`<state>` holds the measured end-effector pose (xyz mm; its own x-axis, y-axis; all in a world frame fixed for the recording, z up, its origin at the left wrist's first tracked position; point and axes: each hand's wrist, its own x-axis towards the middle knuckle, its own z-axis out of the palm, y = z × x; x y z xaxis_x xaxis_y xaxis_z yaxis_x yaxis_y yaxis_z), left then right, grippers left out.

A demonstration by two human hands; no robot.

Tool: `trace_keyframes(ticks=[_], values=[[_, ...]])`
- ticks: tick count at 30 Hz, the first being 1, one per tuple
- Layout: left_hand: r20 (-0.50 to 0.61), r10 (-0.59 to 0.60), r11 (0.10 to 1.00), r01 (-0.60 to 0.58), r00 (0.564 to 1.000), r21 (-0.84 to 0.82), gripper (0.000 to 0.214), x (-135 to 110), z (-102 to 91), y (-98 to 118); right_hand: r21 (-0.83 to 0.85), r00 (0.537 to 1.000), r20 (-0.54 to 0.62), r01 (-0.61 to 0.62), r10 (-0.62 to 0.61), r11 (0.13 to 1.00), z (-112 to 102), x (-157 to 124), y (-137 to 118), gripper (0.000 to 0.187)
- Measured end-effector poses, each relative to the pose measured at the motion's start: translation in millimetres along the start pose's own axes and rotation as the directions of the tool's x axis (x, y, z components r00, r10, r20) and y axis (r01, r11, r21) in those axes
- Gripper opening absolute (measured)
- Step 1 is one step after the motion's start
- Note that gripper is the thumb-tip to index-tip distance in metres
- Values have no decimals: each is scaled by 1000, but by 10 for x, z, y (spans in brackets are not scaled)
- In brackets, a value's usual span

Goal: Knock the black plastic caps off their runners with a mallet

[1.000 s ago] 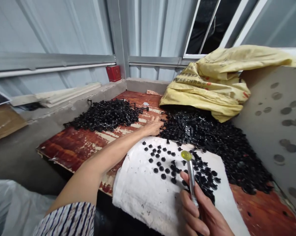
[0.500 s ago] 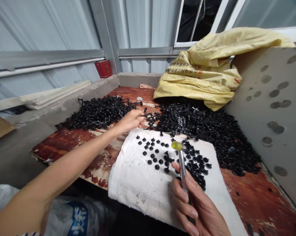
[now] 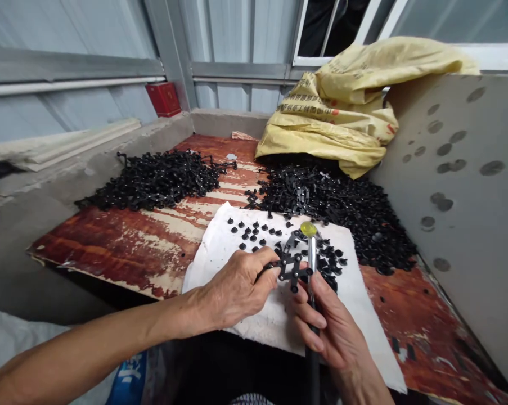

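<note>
1 black jointed linkage [image 3: 291,269], above the white cloth [image 3: 211,259], 1 end pinched by the left hand [image 3: 239,288]; 1 hammer [image 3: 312,253], yellow-faced, metal-shafted, upright in the right hand [image 3: 327,323], fingers wrapped around its handle; right fingers' contact with the linkage, cannot tell; small black round pieces [image 3: 330,263], loose on the cloth; 2 black heaps [image 3: 156,180], on the worn red tabletop [image 3: 110,242]; 1 yellow sack [image 3: 321,132], behind the right heap
</note>
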<state>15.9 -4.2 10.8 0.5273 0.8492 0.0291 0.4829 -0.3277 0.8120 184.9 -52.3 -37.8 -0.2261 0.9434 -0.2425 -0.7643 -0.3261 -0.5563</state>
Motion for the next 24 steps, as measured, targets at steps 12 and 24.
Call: trace_keyframes(ticks=[12, 24], values=[[377, -254, 808, 410, 891, -423, 22, 6, -9, -54, -122, 1000, 13, -22, 24, 992, 25, 6, 10, 27], [191, -485, 560, 471, 853, -682, 39, -99, -197, -273, -228, 1000, -3, -15, 15, 974, 61, -36, 27, 27]])
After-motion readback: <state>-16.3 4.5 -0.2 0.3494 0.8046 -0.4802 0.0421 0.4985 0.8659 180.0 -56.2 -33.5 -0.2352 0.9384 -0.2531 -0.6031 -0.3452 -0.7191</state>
